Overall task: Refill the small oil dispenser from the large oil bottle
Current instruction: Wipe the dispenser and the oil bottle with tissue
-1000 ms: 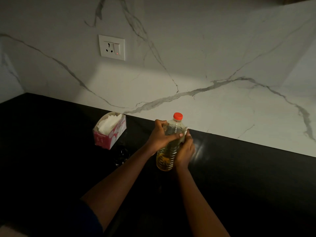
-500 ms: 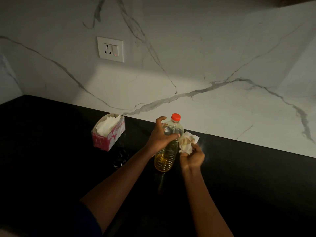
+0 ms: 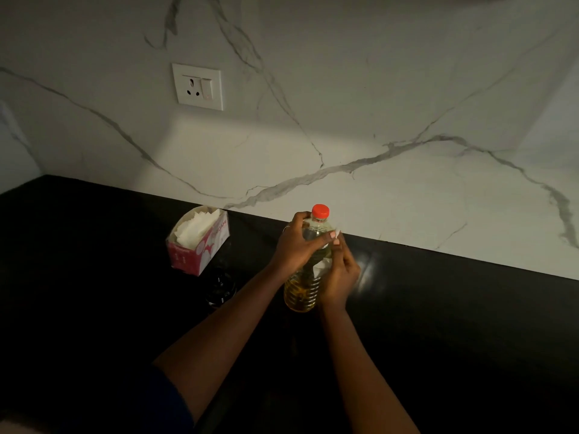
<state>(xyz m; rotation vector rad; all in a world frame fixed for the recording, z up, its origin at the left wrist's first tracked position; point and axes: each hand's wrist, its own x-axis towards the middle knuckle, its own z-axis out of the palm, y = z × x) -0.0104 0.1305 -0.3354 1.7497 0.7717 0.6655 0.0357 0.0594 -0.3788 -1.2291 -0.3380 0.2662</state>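
The large oil bottle (image 3: 302, 291), clear plastic with a red cap and yellow oil in its lower part, stands upright on the black counter (image 3: 454, 324). My left hand (image 3: 296, 245) grips its upper body from the left. My right hand (image 3: 340, 272) presses a white tissue (image 3: 320, 268) against the bottle's right side, its fingers curled round the tissue. A small dark glass dispenser (image 3: 221, 285) stands on the counter left of the bottle, hard to make out in the shadow.
A pink tissue box (image 3: 200, 250) with white tissues sticking out sits at the back left by the wall. The marble backsplash (image 3: 376, 136) carries a white socket and switch plate (image 3: 198, 86). The counter runs wide to both sides.
Half a second ago my right hand held the crumpled tissue apart from the bottle, to its right. It has come back onto the bottle's side. My left hand kept its hold.
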